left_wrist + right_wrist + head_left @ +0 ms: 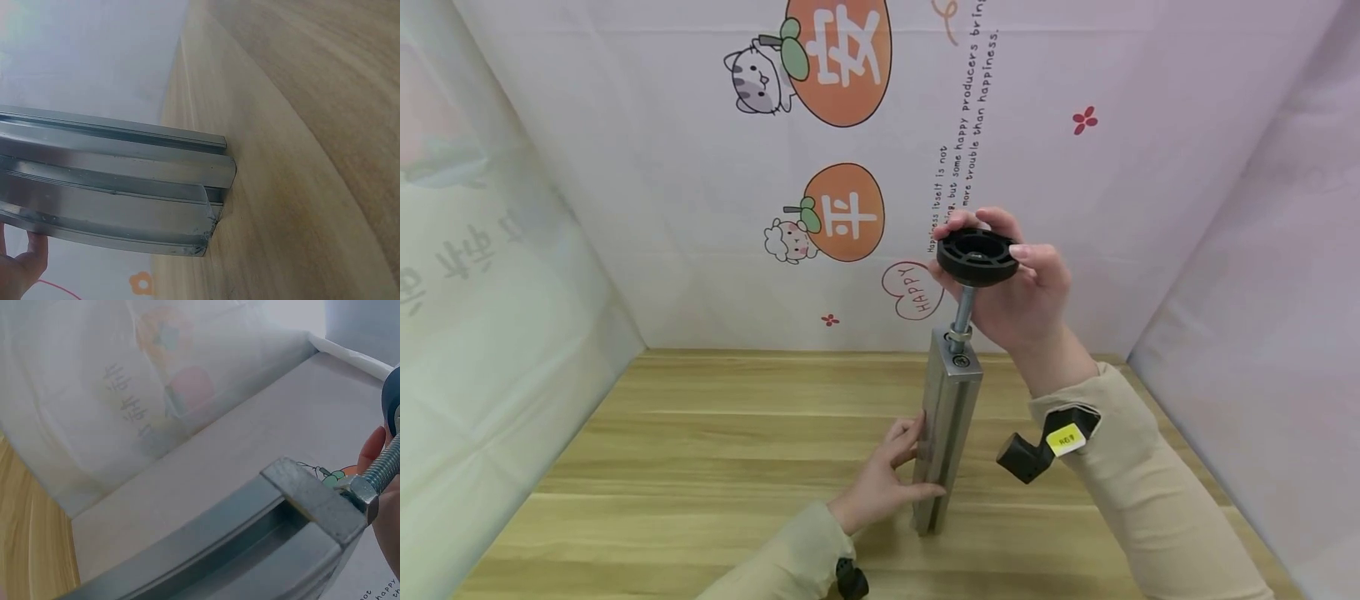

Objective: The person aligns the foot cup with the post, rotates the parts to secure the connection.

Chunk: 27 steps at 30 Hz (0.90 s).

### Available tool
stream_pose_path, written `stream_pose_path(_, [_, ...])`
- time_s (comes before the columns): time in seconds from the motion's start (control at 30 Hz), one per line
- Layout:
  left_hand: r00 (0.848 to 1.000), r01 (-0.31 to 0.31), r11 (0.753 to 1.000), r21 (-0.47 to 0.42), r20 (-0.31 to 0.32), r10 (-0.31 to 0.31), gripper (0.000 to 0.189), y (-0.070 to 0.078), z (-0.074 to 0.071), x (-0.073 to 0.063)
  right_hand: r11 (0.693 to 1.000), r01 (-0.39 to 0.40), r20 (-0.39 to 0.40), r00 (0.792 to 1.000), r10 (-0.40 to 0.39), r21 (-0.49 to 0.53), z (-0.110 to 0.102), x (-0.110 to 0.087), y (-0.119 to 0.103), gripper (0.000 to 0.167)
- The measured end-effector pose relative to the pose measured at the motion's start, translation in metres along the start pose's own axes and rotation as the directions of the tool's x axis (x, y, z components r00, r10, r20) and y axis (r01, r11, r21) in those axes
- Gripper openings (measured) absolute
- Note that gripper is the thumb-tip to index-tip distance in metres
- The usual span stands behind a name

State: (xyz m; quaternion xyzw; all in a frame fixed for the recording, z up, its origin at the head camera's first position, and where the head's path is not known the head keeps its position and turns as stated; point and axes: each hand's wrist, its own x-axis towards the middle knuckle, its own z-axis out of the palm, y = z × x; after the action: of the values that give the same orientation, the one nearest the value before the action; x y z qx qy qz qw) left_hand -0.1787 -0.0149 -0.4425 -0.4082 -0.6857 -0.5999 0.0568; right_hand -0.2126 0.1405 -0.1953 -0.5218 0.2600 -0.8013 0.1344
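An aluminium profile (pixel 946 433) stands on end on the wooden table, leaning slightly. My left hand (pixel 880 482) grips its lower half, fingers behind and thumb across the near side. From the end plate (pixel 957 367) on top rises a threaded rod (pixel 965 308) with a hex nut (pixel 362 495) near its base. On the rod sits a round black levelling foot (pixel 976 265), its hollow underside facing up. My right hand (pixel 1026 287) holds the foot by the rim, thumb on the right and fingers around the far side. In the left wrist view, the slotted profile (pixel 112 181) meets the wood.
The wooden table (pixel 722 450) is bounded by a printed white cloth (pixel 685 208) at the back and pale cloth walls on both sides. Black wrist cameras sit on both sleeves; the right one (pixel 1026 458) hangs close beside the profile.
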Motion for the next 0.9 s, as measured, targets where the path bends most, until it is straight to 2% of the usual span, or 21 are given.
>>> stream_pose_path(0.13, [1.000, 0.003, 1.000, 0.000, -0.003, -0.003, 0.101, 0.000, 0.000, -0.001, 0.991, 0.014, -0.034, 0.999, -0.019, -0.136, 0.000, -0.003, -0.002, 0.036])
stream_pose_path(0.3, [1.000, 0.002, 1.000, -0.008, -0.007, -0.002, 0.099, 0.001, 0.001, 0.000, 0.941, 0.066, -0.034, 0.996, -0.081, -0.332, 0.001, -0.005, -0.004, 0.033])
stream_pose_path(0.63, [1.000, -0.001, 1.000, -0.001, -0.012, 0.001, 0.099, 0.000, 0.001, 0.000, 0.877, 0.118, -0.055, 0.985, -0.162, -0.466, 0.004, -0.006, -0.005, 0.028])
stream_pose_path(0.73, [1.000, 0.001, 1.000, -0.004, -0.011, -0.001, 0.100, 0.001, 0.001, 0.001, 0.822, 0.120, -0.061, 0.981, -0.184, -0.557, 0.006, -0.007, -0.008, 0.027])
stream_pose_path(0.9, [1.000, 0.005, 1.000, -0.005, -0.015, -0.005, 0.101, 0.003, 0.001, 0.001, 0.643, 0.067, -0.085, 0.976, -0.202, -0.763, 0.010, -0.010, -0.013, 0.029])
